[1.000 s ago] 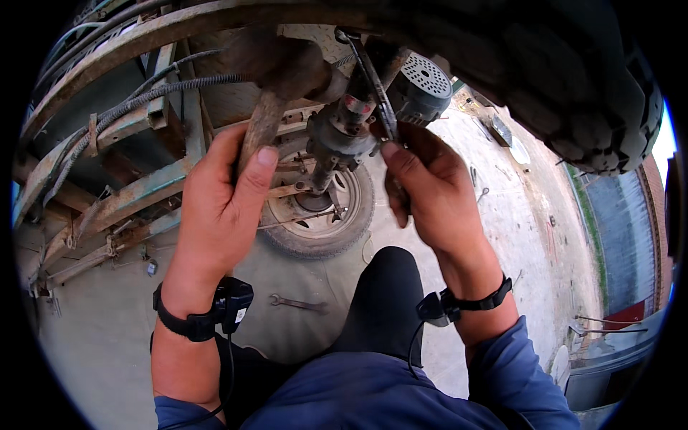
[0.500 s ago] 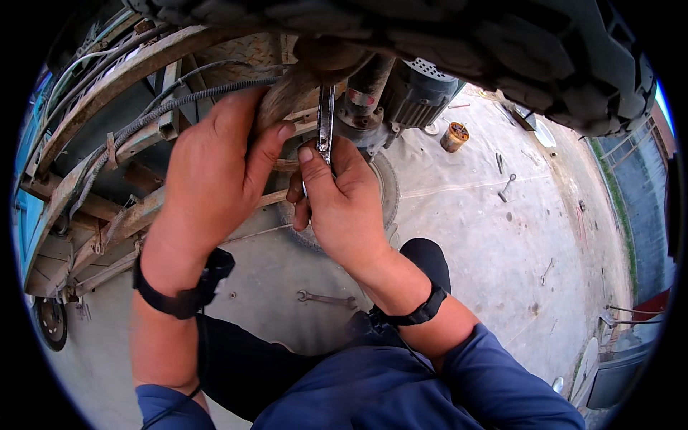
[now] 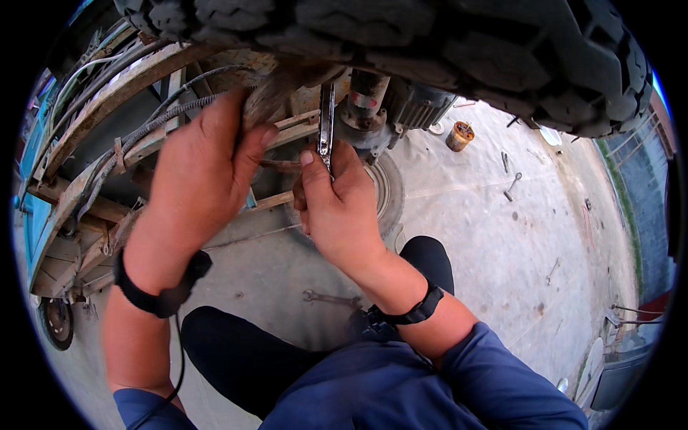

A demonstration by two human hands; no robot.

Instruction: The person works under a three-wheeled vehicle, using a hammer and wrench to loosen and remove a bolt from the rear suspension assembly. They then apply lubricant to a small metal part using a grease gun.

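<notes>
My right hand (image 3: 340, 193) is closed round the lower part of a shiny steel wrench (image 3: 327, 122) with a grooved shank. The wrench stands nearly upright, its upper end hidden under the big knobbly tyre (image 3: 459, 43). My left hand (image 3: 197, 168), slightly blurred, grips a thick, worn, brownish piece (image 3: 266, 100) that looks like wood. This piece slants up to the right, close to the wrench, and its far end is out of sight beneath the tyre. Just right of the wrench are a cylindrical housing (image 3: 368, 93) and a finned grey motor (image 3: 423, 107).
A rusty frame (image 3: 107, 86) with ribbed cables (image 3: 161, 111) fills the left. Below my hands lies a wheel (image 3: 390, 190). On the floor are an open-end wrench (image 3: 330, 298), a tin of brown stuff (image 3: 459, 136) and a T-shaped tool (image 3: 512, 188).
My left hand has shifted left and slightly down with the brownish piece. The right hand keeps its grip on the wrench almost in place. The tyre shows lower in the view.
</notes>
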